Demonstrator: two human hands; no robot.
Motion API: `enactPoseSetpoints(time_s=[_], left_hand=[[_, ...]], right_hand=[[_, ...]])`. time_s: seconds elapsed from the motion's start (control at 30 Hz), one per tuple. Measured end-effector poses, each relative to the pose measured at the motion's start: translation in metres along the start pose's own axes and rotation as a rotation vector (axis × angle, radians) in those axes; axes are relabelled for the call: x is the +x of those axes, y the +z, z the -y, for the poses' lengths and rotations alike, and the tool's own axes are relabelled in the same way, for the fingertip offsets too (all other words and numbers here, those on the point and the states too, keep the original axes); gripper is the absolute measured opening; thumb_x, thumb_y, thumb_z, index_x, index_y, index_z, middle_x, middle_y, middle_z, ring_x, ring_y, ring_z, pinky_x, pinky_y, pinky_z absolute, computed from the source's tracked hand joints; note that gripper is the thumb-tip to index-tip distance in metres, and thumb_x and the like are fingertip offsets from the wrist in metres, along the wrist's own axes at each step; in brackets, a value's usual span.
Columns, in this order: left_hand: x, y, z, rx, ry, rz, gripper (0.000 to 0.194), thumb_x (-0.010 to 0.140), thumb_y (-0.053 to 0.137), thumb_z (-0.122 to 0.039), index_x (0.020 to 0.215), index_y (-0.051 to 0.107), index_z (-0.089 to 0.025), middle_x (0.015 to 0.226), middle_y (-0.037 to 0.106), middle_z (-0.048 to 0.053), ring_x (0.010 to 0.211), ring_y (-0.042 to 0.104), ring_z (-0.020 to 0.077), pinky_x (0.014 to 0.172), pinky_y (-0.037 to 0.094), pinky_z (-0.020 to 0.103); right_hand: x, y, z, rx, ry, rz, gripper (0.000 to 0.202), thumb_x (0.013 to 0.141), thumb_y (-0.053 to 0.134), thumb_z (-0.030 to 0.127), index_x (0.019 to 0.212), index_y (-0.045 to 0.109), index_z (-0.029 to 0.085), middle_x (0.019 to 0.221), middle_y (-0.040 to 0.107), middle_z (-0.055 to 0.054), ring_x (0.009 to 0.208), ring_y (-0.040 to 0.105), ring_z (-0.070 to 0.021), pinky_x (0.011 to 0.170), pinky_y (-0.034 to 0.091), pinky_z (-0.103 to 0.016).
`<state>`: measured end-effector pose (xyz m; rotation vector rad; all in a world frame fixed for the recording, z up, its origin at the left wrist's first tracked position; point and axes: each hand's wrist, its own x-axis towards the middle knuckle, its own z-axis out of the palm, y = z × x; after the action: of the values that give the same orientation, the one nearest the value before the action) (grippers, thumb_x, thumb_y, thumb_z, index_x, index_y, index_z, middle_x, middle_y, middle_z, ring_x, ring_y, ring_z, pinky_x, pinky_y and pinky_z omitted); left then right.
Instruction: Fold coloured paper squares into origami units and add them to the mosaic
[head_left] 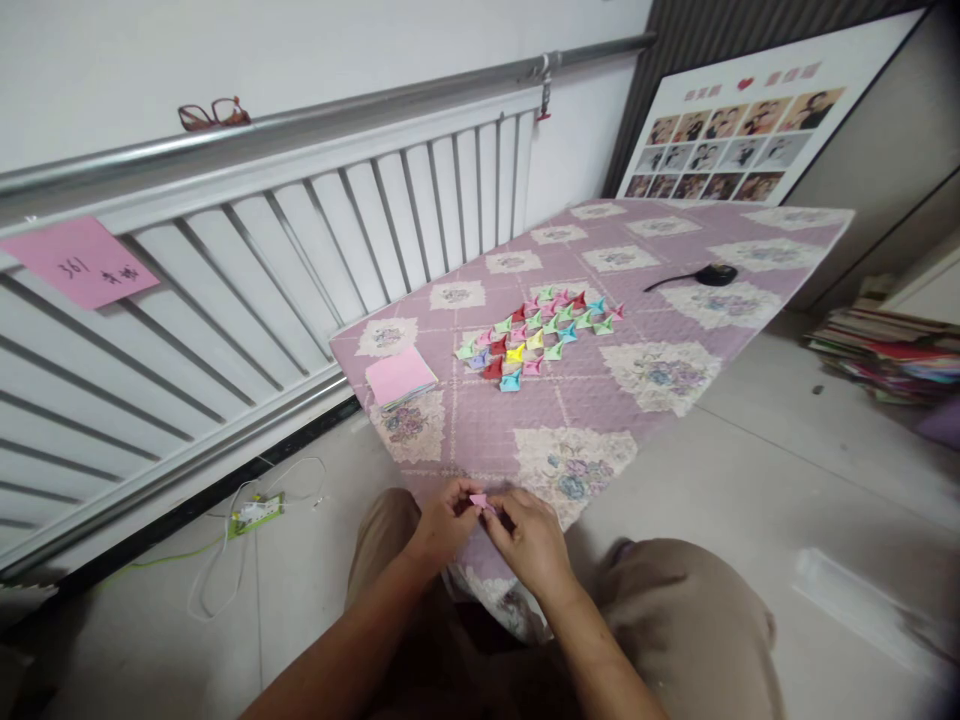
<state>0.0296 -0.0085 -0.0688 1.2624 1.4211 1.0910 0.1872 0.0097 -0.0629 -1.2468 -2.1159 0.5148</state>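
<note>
Between my two hands is a small folded piece of pink paper [478, 499], held just over the near edge of the table. My left hand [448, 515] pinches it from the left. From the right, my right hand [526, 532] grips it with thumb and fingers. Further up the cloth, several small folded paper figures [534, 342] in green, red, pink, blue and yellow stand in slanting rows. A stack of square paper [401, 377], pink on top, lies to the left of them.
A flowered purple tablecloth [480, 420] covers the table. On its far right sits a black object with a thin tail [716, 274]. A white radiator [300, 260] runs along the left. A power strip [257, 512] with cables lies on the floor; books [877, 350] are piled at right.
</note>
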Motion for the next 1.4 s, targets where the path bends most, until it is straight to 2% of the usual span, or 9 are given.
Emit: enactPoseSetpoints(time_s=[0.23, 0.4, 0.5, 0.67, 0.8, 0.97, 1.1, 1.2, 1.4], left_hand=[[0.003, 0.004, 0.011, 0.038, 0.019, -0.031, 0.022, 0.077, 0.057, -0.012, 0.099, 0.061, -0.018, 0.089, 0.068, 0.003, 0.084, 0.063, 0.015, 0.081, 0.048, 0.028], [0.004, 0.005, 0.014, 0.038, 0.05, -0.017, 0.027, 0.076, 0.056, -0.008, 0.101, 0.06, -0.017, 0.092, 0.067, 0.005, 0.084, 0.063, 0.0149, 0.081, 0.048, 0.029], [0.0, 0.006, 0.009, 0.079, 0.087, -0.003, 0.036, 0.074, 0.056, -0.007, 0.108, 0.057, -0.017, 0.097, 0.066, 0.006, 0.088, 0.063, 0.0165, 0.084, 0.049, 0.032], [-0.015, 0.014, 0.001, 0.329, 0.301, 0.003, 0.061, 0.069, 0.057, -0.005, 0.127, 0.047, -0.02, 0.125, 0.055, 0.01, 0.119, 0.049, 0.0233, 0.105, 0.037, 0.041], [-0.021, 0.021, -0.004, 0.479, 0.351, -0.067, 0.059, 0.074, 0.053, -0.008, 0.131, 0.041, -0.02, 0.126, 0.054, 0.011, 0.119, 0.048, 0.0244, 0.104, 0.039, 0.045], [-0.024, 0.021, -0.008, 0.591, 0.423, -0.062, 0.061, 0.076, 0.051, -0.01, 0.134, 0.037, -0.016, 0.129, 0.053, 0.013, 0.12, 0.048, 0.0258, 0.103, 0.04, 0.047], [-0.025, 0.017, -0.012, 0.528, 0.399, -0.048, 0.06, 0.074, 0.055, -0.012, 0.133, 0.04, -0.017, 0.126, 0.055, 0.012, 0.117, 0.051, 0.025, 0.102, 0.041, 0.044], [-0.026, 0.014, -0.016, 0.417, 0.371, -0.007, 0.059, 0.072, 0.057, -0.011, 0.129, 0.045, -0.019, 0.127, 0.056, 0.01, 0.117, 0.052, 0.0237, 0.104, 0.04, 0.042], [-0.023, 0.008, -0.02, 0.155, 0.182, 0.023, 0.051, 0.071, 0.062, -0.011, 0.121, 0.053, -0.018, 0.119, 0.061, 0.009, 0.109, 0.057, 0.0217, 0.098, 0.043, 0.037]], right_hand=[[-0.001, 0.007, 0.002, -0.109, -0.003, -0.066, 0.022, 0.092, 0.046, 0.028, 0.083, 0.065, 0.022, 0.077, 0.063, -0.003, 0.077, 0.057, -0.0179, 0.072, 0.035, -0.03], [0.004, 0.009, 0.002, -0.143, 0.009, -0.046, 0.025, 0.092, 0.045, 0.031, 0.076, 0.061, 0.021, 0.072, 0.061, -0.003, 0.073, 0.056, -0.0173, 0.069, 0.035, -0.029], [0.007, 0.008, 0.001, -0.059, 0.059, -0.054, 0.028, 0.093, 0.044, 0.032, 0.074, 0.06, 0.021, 0.071, 0.061, -0.003, 0.069, 0.056, -0.0164, 0.066, 0.036, -0.028], [0.005, 0.003, 0.006, 0.165, 0.194, -0.091, 0.029, 0.091, 0.044, 0.037, 0.072, 0.059, 0.021, 0.07, 0.06, -0.002, 0.068, 0.056, -0.0164, 0.065, 0.039, -0.027], [0.002, 0.002, 0.015, 0.28, 0.281, -0.091, 0.031, 0.089, 0.045, 0.04, 0.068, 0.057, 0.021, 0.067, 0.059, -0.001, 0.066, 0.055, -0.0165, 0.064, 0.039, -0.027], [0.001, 0.0, 0.022, 0.299, 0.314, -0.094, 0.033, 0.088, 0.045, 0.043, 0.065, 0.054, 0.021, 0.064, 0.057, 0.0, 0.063, 0.054, -0.0167, 0.062, 0.039, -0.028], [0.0, -0.002, 0.024, 0.299, 0.323, -0.089, 0.032, 0.087, 0.045, 0.043, 0.064, 0.054, 0.021, 0.064, 0.056, 0.0, 0.063, 0.054, -0.0171, 0.062, 0.039, -0.028], [-0.002, -0.004, 0.025, 0.334, 0.33, -0.092, 0.024, 0.085, 0.047, 0.04, 0.072, 0.055, 0.021, 0.069, 0.058, -0.001, 0.067, 0.056, -0.0175, 0.064, 0.042, -0.029], [-0.005, -0.017, 0.025, 0.374, 0.298, -0.057, 0.014, 0.086, 0.045, 0.035, 0.085, 0.051, 0.022, 0.073, 0.059, 0.001, 0.066, 0.057, -0.016, 0.064, 0.044, -0.027]])
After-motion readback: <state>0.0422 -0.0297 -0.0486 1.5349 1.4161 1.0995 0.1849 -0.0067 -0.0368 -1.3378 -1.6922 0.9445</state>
